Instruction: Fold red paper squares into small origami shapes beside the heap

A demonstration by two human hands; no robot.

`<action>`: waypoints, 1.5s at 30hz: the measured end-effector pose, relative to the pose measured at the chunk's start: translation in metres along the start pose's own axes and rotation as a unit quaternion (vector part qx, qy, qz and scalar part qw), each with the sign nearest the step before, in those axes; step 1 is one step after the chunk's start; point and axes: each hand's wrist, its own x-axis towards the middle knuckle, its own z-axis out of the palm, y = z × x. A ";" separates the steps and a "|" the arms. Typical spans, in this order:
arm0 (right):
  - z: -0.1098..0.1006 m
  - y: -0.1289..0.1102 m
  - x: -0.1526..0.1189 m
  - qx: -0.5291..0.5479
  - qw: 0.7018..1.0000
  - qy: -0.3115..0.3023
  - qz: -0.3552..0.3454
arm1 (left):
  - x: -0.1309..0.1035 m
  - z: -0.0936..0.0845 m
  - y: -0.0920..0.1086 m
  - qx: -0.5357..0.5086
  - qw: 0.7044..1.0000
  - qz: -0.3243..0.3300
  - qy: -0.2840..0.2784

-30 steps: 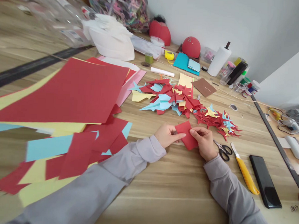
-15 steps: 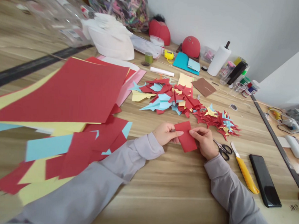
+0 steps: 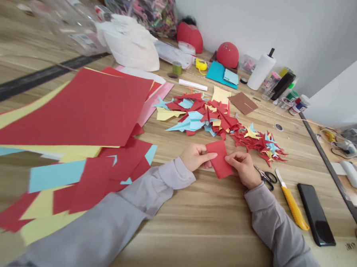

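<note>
A small red paper rectangle is held over the wooden table between my two hands. My left hand pinches its left edge, thumb on top. On the right edge, the thumb and fingers of my right hand are closed on the same paper. Behind my hands lies a heap of folded red, blue and yellow paper pieces, with smaller pointed ones to the right. Black scissors lie partly hidden beside my right hand.
Large red sheets and cut paper pieces cover the left side. A yellow-handled knife and a black phone lie at the right. Bottles, a yellow tape measure and a white bag stand farther back.
The red paper has shifted slightly up and to the left, and my left hand has moved a little with it. Both hands keep their hold.
</note>
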 end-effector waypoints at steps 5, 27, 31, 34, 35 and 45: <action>0.003 0.004 0.001 -0.003 0.999 0.021 -0.034 | 0.000 0.003 -0.006 0.001 1.000 0.024 -0.008; 0.010 0.002 -0.002 -0.021 0.998 0.021 -0.055 | 0.001 0.002 0.000 -0.046 0.995 0.067 0.065; 0.013 0.006 -0.001 -0.004 0.995 0.059 -0.080 | 0.001 0.003 0.000 -0.069 0.993 0.067 0.066; 0.012 0.008 0.000 -0.012 0.993 0.063 -0.097 | 0.001 0.004 0.000 -0.076 0.992 0.066 0.070; 0.012 0.009 0.000 -0.015 0.993 0.065 -0.099 | 0.001 0.004 0.000 -0.075 0.992 0.066 0.071; 0.013 0.010 0.001 -0.025 0.992 0.088 -0.090 | 0.002 0.005 -0.001 -0.061 0.990 0.074 0.100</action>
